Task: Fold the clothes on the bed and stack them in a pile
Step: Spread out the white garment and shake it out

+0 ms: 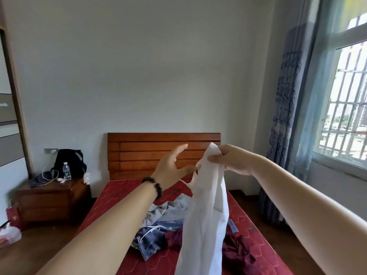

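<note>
Right hand: your right hand (231, 161) pinches the top of the white garment (206, 211), which hangs in the air above the bed (258, 235).
Left hand: your left hand (170, 167) is spread and holds nothing; its thumb is just beside the cloth edge, and I cannot tell if it touches.
Risk: I think the single pinch can slip, and the garment would drop onto the pile below, because the left hand has not yet taken a corner.
Count on the bed: one light blue garment (170, 209), one pair of denim shorts (149, 243), one dark red garment (236, 253), all unfolded.
Beside: one nightstand (53, 197), one water bottle (67, 171), one black backpack (68, 159).
</note>
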Demonstrator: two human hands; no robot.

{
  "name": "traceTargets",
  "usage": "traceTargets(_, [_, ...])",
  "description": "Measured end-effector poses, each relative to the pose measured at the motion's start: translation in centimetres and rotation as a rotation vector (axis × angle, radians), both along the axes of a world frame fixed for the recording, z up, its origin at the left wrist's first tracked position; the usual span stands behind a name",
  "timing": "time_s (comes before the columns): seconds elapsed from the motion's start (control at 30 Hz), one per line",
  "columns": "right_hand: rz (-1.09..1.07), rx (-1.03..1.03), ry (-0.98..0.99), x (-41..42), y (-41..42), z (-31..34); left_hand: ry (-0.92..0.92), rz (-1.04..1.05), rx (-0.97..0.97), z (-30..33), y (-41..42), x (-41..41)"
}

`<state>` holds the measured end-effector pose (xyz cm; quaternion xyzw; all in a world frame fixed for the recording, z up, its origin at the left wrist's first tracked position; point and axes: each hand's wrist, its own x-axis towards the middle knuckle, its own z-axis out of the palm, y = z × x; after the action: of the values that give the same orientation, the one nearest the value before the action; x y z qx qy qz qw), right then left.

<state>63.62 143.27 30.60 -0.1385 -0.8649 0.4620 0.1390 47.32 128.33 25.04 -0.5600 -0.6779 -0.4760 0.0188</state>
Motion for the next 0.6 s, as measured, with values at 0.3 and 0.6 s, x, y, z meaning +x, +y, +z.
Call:
traceTargets(0.3, [-0.006,0.52,-0.162,2.7,0.1,4.2,-0.126,-0.386,-0.303,1.1,2.9,1.9])
traceTargets(0.6, [-0.439,0.61,0.172,4.2,2.7,2.9,-0.203,-0.289,-0.157,0.8,2.5,2.7])
